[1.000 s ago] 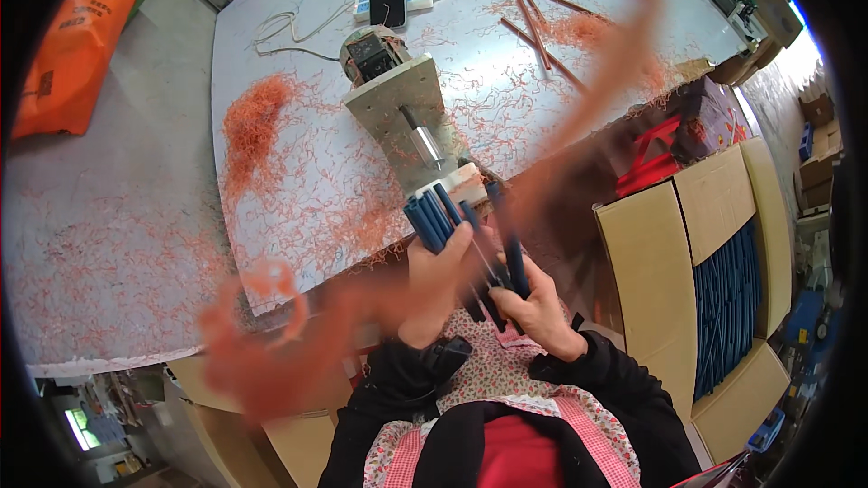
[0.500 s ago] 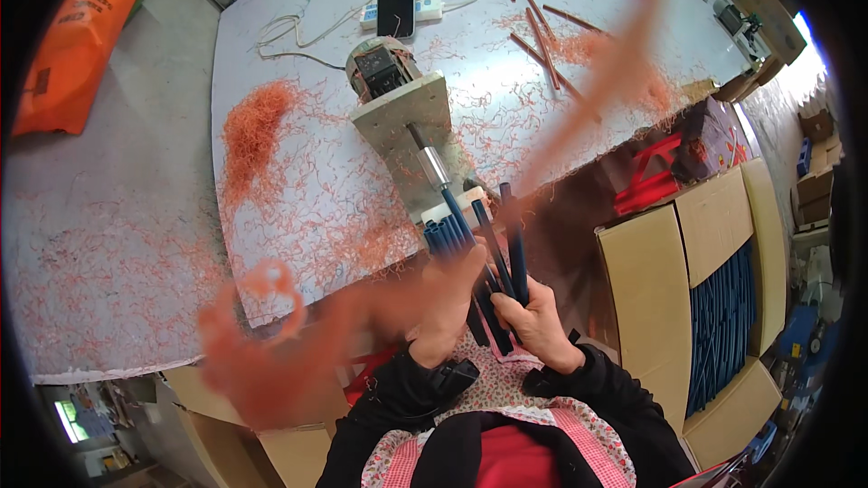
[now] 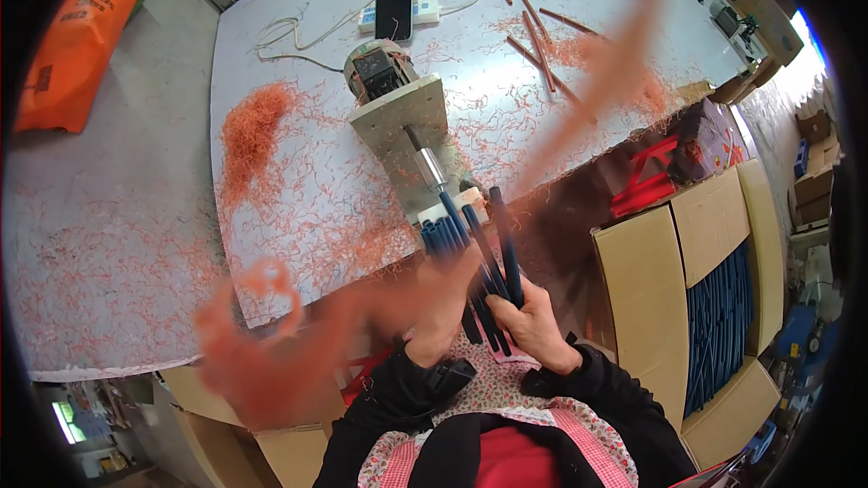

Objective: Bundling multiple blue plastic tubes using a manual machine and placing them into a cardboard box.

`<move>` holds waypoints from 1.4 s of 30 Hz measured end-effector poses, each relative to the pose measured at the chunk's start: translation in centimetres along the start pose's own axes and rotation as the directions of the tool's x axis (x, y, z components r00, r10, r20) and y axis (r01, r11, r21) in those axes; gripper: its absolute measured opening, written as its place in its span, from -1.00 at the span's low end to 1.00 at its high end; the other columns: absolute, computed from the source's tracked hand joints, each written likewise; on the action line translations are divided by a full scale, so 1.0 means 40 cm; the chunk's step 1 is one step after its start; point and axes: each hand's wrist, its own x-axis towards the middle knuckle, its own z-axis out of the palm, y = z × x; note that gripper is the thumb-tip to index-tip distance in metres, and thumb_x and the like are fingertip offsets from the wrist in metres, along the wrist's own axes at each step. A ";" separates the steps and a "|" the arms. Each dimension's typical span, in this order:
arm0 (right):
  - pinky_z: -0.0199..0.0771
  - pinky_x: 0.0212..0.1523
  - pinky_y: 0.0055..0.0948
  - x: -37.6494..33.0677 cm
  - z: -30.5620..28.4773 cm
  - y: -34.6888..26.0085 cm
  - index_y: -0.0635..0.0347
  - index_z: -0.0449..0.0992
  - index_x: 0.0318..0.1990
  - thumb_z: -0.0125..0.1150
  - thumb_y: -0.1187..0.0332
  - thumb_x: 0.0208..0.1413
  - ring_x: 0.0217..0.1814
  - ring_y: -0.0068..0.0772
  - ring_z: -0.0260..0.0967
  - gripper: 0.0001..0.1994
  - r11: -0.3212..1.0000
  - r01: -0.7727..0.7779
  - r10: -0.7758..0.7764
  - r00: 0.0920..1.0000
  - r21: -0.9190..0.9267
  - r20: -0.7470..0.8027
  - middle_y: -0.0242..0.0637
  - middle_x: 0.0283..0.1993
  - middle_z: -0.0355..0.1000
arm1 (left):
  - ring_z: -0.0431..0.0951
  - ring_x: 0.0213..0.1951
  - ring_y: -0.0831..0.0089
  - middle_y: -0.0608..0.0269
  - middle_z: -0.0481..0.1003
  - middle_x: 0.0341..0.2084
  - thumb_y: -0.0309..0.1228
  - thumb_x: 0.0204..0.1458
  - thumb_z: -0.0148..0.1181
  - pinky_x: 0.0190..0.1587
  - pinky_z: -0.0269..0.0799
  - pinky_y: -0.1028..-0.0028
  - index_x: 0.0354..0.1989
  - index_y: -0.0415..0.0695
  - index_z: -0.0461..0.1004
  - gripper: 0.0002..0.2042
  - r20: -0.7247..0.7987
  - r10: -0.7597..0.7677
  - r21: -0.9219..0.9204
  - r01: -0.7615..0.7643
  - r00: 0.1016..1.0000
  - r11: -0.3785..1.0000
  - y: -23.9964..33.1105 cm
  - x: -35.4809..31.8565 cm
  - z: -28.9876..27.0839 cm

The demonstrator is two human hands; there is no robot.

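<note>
My left hand (image 3: 441, 312) is closed around a bundle of dark blue rods (image 3: 438, 237) at the table's front edge. One rod from around this bundle reaches up to the metal sleeve (image 3: 430, 170) on the shaft of a small motor (image 3: 378, 70); whether its tip is inside the sleeve, I cannot tell. Close on its right, my right hand (image 3: 535, 323) grips a few more dark blue rods (image 3: 508, 258), thumb across them. Their lower ends stick out beneath my hands, over the floral apron. An orange blur partly covers my left hand.
Orange shavings (image 3: 253, 140) lie heaped and scattered on the white table (image 3: 312, 163). Farther back are a phone (image 3: 393, 9) on a power strip and several reddish-brown rods (image 3: 535, 14). To the right, an open cardboard box (image 3: 642, 294) holds many blue rods. An orange bag (image 3: 80, 45) lies far left.
The upper ends of the rods in my right hand have tipped slightly left, toward the motor's sleeve. My left hand has barely moved, and both hands keep their hold.
</note>
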 end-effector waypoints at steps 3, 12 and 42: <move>0.12 -0.59 -0.66 0.020 0.000 -0.006 0.25 0.41 0.07 0.13 0.49 0.12 -0.57 -0.80 0.14 -0.67 1.000 0.009 -0.009 0.999 0.029 0.032 -0.54 -0.54 0.29 | 0.51 -0.41 0.64 0.36 0.52 -0.44 -0.33 0.10 0.25 -0.31 0.44 0.58 -0.26 -0.23 0.49 -0.79 -0.025 -0.011 0.064 0.012 1.000 0.998 0.006 0.017 -0.004; 0.31 -0.53 -0.64 -0.011 -0.054 0.015 0.25 0.26 0.01 0.08 0.50 0.08 -0.52 -0.65 0.33 -0.68 0.990 -0.051 0.035 0.991 0.128 0.127 -0.30 -0.42 0.48 | 0.47 -0.53 0.65 0.34 0.50 -0.57 -0.17 0.09 0.25 -0.46 0.34 0.62 -0.32 -0.19 0.55 -0.71 -0.094 -0.005 0.184 0.022 0.996 0.983 0.018 0.007 -0.009; 0.23 -0.47 -0.68 0.011 -0.015 -0.034 0.26 0.45 -0.11 0.16 0.47 0.10 -0.45 -0.79 0.23 -0.80 0.996 -0.058 0.050 0.992 0.068 0.115 -0.51 -0.42 0.38 | 0.51 -0.42 0.58 0.29 0.53 -0.48 -0.32 0.10 0.24 -0.35 0.40 0.59 -0.32 -0.25 0.52 -0.80 -0.083 -0.119 0.178 0.132 0.989 0.975 -0.012 -0.079 -0.031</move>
